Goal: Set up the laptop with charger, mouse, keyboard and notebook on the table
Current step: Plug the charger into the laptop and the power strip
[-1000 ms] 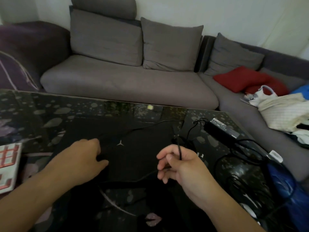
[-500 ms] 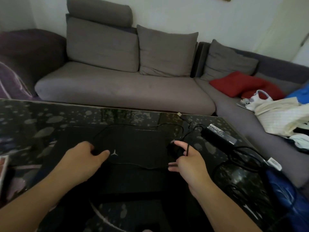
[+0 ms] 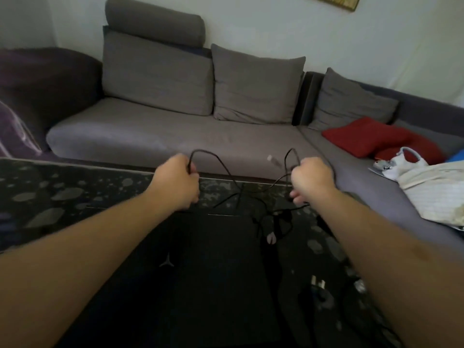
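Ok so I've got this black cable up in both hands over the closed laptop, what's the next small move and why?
Probably draw the hands apart to shake out the slack. The left hand and right hand each grip the black cable, which sags in loops between them and trails into a tangle on the table beside the closed laptop. Its silver plug dangles free, not yet connected.

A grey corner sofa (image 3: 175, 136) fills the far side of the room. Three grey cushions (image 3: 256, 86) lean against its back, and a grey bolster (image 3: 154, 21) sits on top of the leftmost one. On the sofa's right wing lie a red pillow (image 3: 364, 135), a white bag (image 3: 404, 162) and a pale cloth (image 3: 437, 189). A purple blanket (image 3: 37, 89) drapes the sofa's left end. A picture frame (image 3: 336, 1) hangs above the sofa.
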The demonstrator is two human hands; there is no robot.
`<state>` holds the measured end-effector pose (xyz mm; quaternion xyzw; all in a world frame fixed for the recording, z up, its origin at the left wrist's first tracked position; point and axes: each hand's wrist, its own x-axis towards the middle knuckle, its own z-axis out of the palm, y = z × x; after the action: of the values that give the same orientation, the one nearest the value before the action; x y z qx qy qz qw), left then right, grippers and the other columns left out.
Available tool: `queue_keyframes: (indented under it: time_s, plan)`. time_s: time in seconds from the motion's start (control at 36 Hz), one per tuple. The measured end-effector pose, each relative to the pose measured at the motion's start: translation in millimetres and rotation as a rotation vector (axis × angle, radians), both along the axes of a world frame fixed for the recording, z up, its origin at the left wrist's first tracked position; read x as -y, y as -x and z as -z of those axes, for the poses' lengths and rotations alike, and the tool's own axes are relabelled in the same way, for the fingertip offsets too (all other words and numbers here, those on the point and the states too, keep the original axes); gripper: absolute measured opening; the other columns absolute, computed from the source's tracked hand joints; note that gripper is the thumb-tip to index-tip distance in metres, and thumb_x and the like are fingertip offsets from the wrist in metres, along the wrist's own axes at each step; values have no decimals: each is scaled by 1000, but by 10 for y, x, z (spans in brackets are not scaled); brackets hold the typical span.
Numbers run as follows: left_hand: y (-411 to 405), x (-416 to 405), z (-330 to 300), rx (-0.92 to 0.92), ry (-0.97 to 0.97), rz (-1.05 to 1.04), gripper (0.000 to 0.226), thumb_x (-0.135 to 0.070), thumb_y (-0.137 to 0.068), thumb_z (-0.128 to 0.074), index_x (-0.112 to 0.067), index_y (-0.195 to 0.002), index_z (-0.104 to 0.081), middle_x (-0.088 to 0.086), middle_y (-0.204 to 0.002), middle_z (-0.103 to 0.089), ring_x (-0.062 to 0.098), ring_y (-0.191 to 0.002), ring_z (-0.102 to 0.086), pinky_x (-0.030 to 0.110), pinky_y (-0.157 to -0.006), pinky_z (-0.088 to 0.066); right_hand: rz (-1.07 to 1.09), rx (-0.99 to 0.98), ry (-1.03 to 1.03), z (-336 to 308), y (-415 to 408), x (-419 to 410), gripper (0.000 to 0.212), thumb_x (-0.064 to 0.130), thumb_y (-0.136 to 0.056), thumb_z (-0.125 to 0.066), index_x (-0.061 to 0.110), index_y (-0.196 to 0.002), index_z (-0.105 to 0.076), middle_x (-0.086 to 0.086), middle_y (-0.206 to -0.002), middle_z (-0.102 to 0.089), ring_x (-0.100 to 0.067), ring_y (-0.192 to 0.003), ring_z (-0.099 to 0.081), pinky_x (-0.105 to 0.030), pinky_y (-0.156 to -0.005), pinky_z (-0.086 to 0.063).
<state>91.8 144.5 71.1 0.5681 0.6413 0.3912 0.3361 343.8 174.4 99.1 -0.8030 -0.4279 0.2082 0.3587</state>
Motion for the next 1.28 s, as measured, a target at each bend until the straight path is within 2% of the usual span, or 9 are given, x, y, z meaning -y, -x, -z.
queue_keyframes:
  time_s: [0.19,0.33,0.47,0.64,0.81,0.94,1.06,1.17,1.28]
  plan:
    - [34,-236,180,560,188,-93,9,-11,-103,-60,-6,-110,-61,16,-106,-71,23,-91,-75,35,-79,-65,0,157,110,24,79,-160,24,13,-100,-51,-9,-95,-62,-26,-74,-68,-34,-53,-72,-46,-59,-64]
    - [123,40,486,498,320,14,55,-13,-98,-70,-4,-147,-47,14,-113,-72,23,-102,-75,38,-91,-63,-103,467,409,243,167,-63,27,11,-95,-47,-1,-86,-69,-13,-58,-73,-24,-49,-71,-35,-68,-65]
    - [162,141,436,512,340,31,61,1,-99,-64,-4,-154,-38,19,-115,-68,26,-96,-76,34,-74,-66,-112,-333,368,292,171,-54,29,20,-109,-33,3,-91,-49,-22,-66,-70,-25,-52,-62,-24,-39,-49]
    - [197,108,364,568,297,-31,34,-3,-100,-63,-2,-133,-52,19,-117,-68,29,-91,-76,44,-68,-66,-139,-844,28,297,308,-39,33,3,-111,-33,0,-131,-59,-34,-105,-69,-44,-79,-76,-44,-62,-65]
    - [241,3,462,558,284,-4,34,-8,-101,-63,1,-133,-59,18,-119,-69,26,-104,-73,37,-89,-61,-159,-981,-214,389,312,-255,69,-26,-96,-23,10,-141,-61,-33,-134,-56,-44,-112,-67,-47,-89,-64]
    - [255,-68,483,599,275,52,31,-11,-103,-63,-1,-132,-58,19,-116,-70,29,-96,-77,36,-77,-65,-254,-638,-397,419,477,-522,66,-24,-96,-28,15,-118,-76,-19,-134,-63,-21,-106,-69,-39,-102,-59]
    - [295,-74,422,771,307,113,46,-43,-108,-50,-4,-126,-66,19,-111,-77,29,-90,-80,38,-68,-66,-566,97,-305,560,782,-564,54,-13,-96,-47,29,-100,-81,3,-114,-72,-17,-111,-70,-27,-93,-53]
    - [460,-91,338,903,372,217,76,-62,-107,-25,-1,-129,-65,18,-106,-78,23,-70,-74,31,-53,-60,-766,705,-203,828,1004,-490,33,-8,-86,-53,10,-97,-78,-7,-105,-70,-29,-100,-69,-36,-89,-56]
    - [649,-45,304,969,347,250,74,-61,-107,-28,-1,-128,-65,12,-86,-72,13,-55,-56,21,-42,-47,-737,767,-162,958,925,-518,20,-2,-85,-60,13,-90,-72,-5,-99,-66,-26,-89,-67,-45,-81,-61]
